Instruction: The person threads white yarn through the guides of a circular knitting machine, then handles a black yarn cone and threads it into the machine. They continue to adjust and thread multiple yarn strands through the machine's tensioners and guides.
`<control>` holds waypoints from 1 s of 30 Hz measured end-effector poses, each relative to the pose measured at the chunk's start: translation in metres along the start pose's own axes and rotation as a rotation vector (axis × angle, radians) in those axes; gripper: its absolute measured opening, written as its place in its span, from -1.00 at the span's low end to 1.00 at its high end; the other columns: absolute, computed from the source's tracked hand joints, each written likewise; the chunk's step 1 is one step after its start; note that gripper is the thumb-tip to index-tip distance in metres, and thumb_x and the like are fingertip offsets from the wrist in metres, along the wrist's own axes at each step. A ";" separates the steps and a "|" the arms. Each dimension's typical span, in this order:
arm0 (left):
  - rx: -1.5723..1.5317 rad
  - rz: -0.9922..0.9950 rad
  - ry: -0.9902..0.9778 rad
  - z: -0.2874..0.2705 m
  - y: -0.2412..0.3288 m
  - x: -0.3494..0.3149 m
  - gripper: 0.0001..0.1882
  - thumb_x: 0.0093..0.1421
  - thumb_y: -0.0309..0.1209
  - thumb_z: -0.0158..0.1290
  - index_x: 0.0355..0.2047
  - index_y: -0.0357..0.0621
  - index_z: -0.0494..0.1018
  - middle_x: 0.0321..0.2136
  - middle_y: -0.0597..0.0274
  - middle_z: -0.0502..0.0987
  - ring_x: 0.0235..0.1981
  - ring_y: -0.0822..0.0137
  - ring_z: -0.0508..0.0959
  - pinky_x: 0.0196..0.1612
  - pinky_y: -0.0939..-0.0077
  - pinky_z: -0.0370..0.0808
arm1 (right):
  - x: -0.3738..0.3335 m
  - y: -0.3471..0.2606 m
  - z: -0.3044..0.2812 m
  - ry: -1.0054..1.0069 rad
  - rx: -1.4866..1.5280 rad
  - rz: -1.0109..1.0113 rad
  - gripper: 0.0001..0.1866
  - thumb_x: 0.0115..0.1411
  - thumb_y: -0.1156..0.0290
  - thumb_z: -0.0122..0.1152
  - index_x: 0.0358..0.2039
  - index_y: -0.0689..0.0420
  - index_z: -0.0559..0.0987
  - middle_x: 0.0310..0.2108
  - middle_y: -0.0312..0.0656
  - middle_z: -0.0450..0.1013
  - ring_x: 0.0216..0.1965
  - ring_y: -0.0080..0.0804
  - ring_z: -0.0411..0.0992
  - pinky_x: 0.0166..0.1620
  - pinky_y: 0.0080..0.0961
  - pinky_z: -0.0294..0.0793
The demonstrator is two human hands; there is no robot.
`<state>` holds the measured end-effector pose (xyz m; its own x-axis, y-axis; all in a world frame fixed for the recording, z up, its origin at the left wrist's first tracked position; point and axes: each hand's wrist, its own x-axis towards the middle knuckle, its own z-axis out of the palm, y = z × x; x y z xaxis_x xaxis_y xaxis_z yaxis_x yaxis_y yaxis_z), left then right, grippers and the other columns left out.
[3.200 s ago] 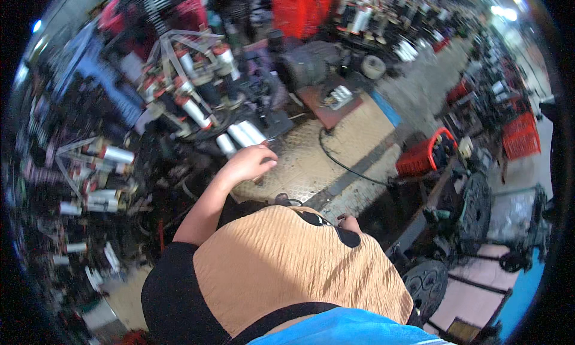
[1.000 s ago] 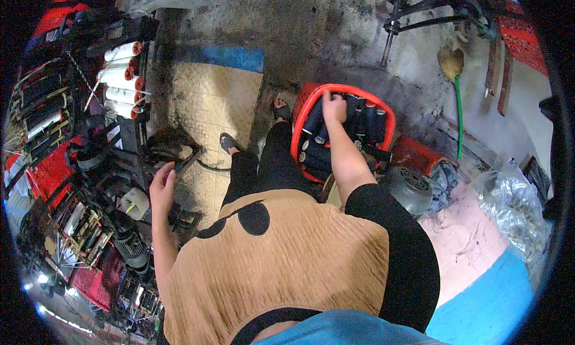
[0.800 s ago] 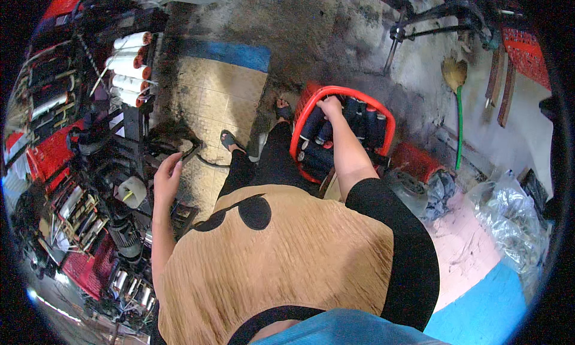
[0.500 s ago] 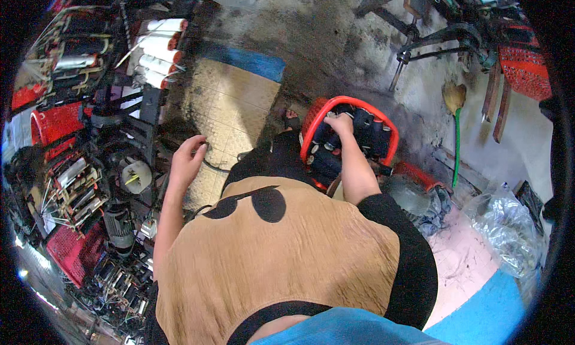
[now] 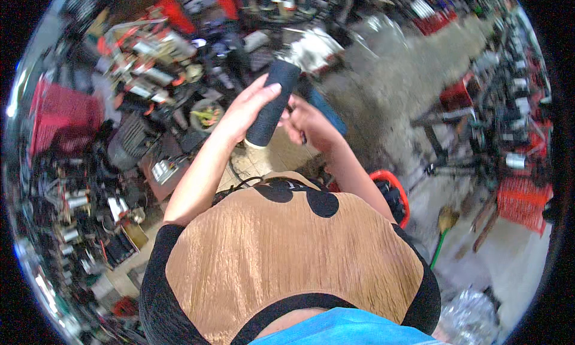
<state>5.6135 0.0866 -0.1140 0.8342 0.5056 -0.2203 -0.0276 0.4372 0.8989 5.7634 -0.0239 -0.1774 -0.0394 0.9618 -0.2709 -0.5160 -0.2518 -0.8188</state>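
Observation:
A black thread-wound bobbin (image 5: 274, 105) is held up at a slant in front of my body, its pale lower end showing. My left hand (image 5: 247, 110) is wrapped round it from the left, thumb lying along the near face. Just to the right of the bobbin is my right hand (image 5: 312, 127), its fingers curled in. Something small and dark shows by those fingers, too blurred to name. Beyond my right forearm stands a red basket (image 5: 402, 195), partly hidden by the arm, with dark bobbins inside.
At left stand machine parts with white and orange bobbins (image 5: 153, 69) and a dark red crate (image 5: 63, 120). A broom with a green handle (image 5: 438, 249) leans at the right, near another red basket (image 5: 522, 198). Clear plastic bags (image 5: 470, 318) lie at lower right.
My right hand has left the red basket and come to the middle. My left hand, empty before, now holds a black bobbin. The view has turned toward the machines on the left.

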 end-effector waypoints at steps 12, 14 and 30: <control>0.056 0.454 0.565 -0.111 0.042 -0.176 -0.53 0.31 -0.16 0.05 0.11 -0.14 0.32 -0.17 0.14 0.56 -0.16 0.36 0.57 -0.06 0.43 0.51 | 0.043 -0.064 0.154 -0.280 -1.273 -0.588 -0.84 0.10 0.41 0.28 -0.27 0.09 0.62 -0.38 -0.14 0.52 -0.30 -0.16 0.52 -0.25 -0.37 0.49; 0.247 0.420 0.745 -0.119 0.043 -0.180 -0.59 0.30 -0.18 0.07 0.05 -0.13 0.38 -0.13 0.21 0.54 -0.11 0.42 0.52 0.01 0.47 0.44 | 0.058 -0.069 0.177 -0.308 -1.303 -0.724 -0.85 0.08 0.42 0.28 -0.30 0.08 0.61 -0.39 -0.16 0.50 -0.31 -0.14 0.51 -0.27 -0.35 0.49; 0.636 0.351 0.951 -0.153 0.061 -0.143 -0.75 0.17 -0.32 0.23 -0.21 -0.20 0.62 -0.42 0.31 0.65 -0.40 0.58 0.54 -0.25 0.59 0.48 | 0.176 -0.090 0.211 -0.405 -1.192 -0.748 -0.83 0.09 0.29 0.32 -0.35 0.08 0.63 -0.35 -0.16 0.56 -0.31 -0.11 0.54 -0.26 -0.30 0.51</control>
<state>5.4082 0.1544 -0.0853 0.0869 0.9885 0.1239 0.3288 -0.1458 0.9331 5.6220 0.1909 -0.0443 -0.4226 0.8185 0.3892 0.4665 0.5646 -0.6808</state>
